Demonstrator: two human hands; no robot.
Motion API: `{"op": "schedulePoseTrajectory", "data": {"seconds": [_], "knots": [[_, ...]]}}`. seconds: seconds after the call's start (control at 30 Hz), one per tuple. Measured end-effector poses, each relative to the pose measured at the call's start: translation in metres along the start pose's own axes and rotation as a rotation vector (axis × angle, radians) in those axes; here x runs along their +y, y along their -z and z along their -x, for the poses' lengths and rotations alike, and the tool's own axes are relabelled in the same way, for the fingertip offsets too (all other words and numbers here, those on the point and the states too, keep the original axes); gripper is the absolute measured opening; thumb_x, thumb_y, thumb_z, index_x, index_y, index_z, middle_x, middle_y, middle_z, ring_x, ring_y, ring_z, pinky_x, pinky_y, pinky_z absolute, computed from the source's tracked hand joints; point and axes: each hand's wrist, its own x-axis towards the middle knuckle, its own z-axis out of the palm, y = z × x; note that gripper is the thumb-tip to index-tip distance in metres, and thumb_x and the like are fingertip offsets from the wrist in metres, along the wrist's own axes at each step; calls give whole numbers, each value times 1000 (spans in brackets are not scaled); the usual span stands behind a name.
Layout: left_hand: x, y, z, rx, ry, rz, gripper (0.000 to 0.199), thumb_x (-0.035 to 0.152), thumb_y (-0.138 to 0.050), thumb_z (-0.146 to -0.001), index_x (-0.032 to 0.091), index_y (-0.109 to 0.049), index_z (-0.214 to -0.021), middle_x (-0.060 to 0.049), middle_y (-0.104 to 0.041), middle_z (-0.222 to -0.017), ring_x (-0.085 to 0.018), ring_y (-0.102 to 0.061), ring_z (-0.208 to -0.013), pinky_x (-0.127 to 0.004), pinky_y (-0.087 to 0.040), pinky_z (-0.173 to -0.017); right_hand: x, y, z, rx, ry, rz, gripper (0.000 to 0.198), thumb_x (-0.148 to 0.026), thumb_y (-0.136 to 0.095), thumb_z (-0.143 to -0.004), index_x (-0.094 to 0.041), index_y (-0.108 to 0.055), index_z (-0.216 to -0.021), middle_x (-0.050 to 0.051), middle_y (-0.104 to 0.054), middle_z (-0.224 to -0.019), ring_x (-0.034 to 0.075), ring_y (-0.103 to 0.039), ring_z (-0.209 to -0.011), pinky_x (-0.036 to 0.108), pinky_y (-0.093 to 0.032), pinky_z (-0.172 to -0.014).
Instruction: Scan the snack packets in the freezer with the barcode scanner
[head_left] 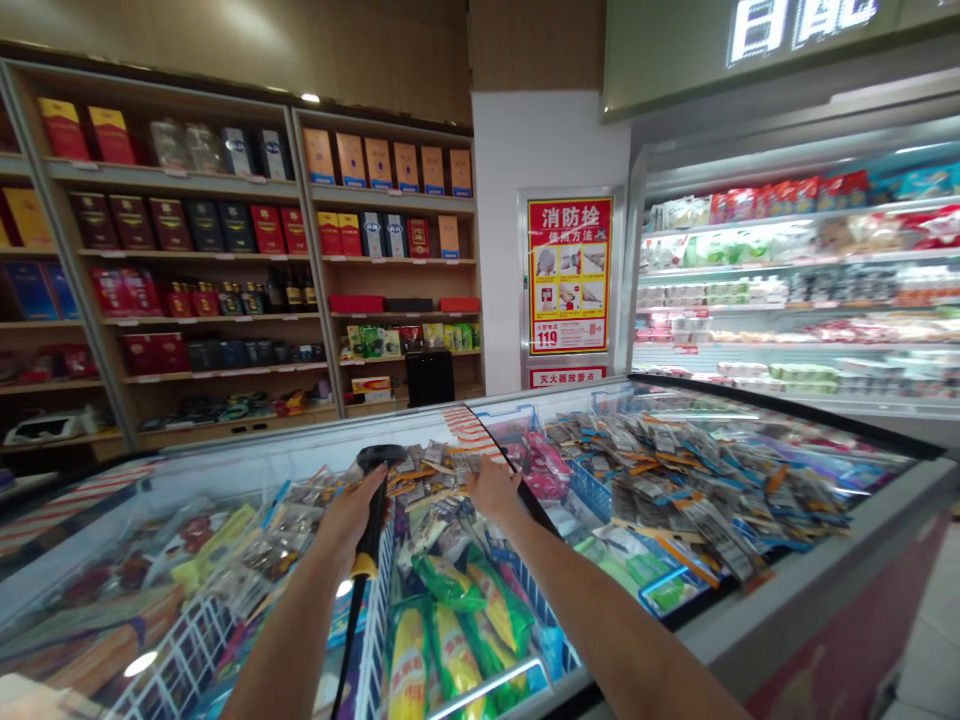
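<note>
My left hand (pixel 349 515) is wrapped round the handle of a black barcode scanner (pixel 373 535) with yellow trim, its cable hanging down. The scanner's head points away over the open part of a chest freezer (pixel 810 600). My right hand (pixel 491 490) reaches in beside the dark edge of the sliding glass lid, its fingers closed down at small clear packets (pixel 431 470); what they grip is hidden. Below and between my arms, bagged corn cobs (pixel 454 650) in green and yellow wrapping lie in a wire basket (pixel 375 620).
More packets (pixel 675 480) are heaped on the glass lid at right. Baskets of frozen goods lie under the left glass. Behind the freezer stand shelves of boxed goods (pixel 262 230), a red fire-hydrant sign (pixel 570 275) and a lit refrigerated display (pixel 795 290).
</note>
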Motion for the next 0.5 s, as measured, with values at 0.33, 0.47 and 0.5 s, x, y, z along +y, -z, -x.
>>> {"op": "schedulePoseTrajectory", "data": {"seconds": [0.33, 0.47, 0.5], "knots": [[7, -14, 10, -64, -48, 25, 36, 50, -55, -60, 14, -51, -57, 1, -52, -43, -9, -46, -37, -19, -34, -36, 57, 61, -4, 142, 12, 70, 38, -33, -43, -76, -18, -49, -110, 11, -52, -111, 26, -42, -105, 41, -29, -87], [8, -29, 20, -137, -59, 45, 36, 50, -56, -60, 14, -51, -60, 1, -53, -45, -9, -47, -39, -20, -35, -38, 107, 106, -7, 310, -34, 182, 37, -33, -42, -78, -18, -48, -111, 10, -48, -115, 26, -38, -108, 41, -27, -88], [8, -33, 23, -165, -56, 46, 36, 50, -55, -61, 14, -51, -59, 1, -53, -46, -9, -47, -39, -20, -35, -38, 119, 115, -8, 334, -72, 210, 37, -33, -41, -78, -18, -48, -111, 11, -48, -115, 26, -37, -108, 42, -26, -88]]}}
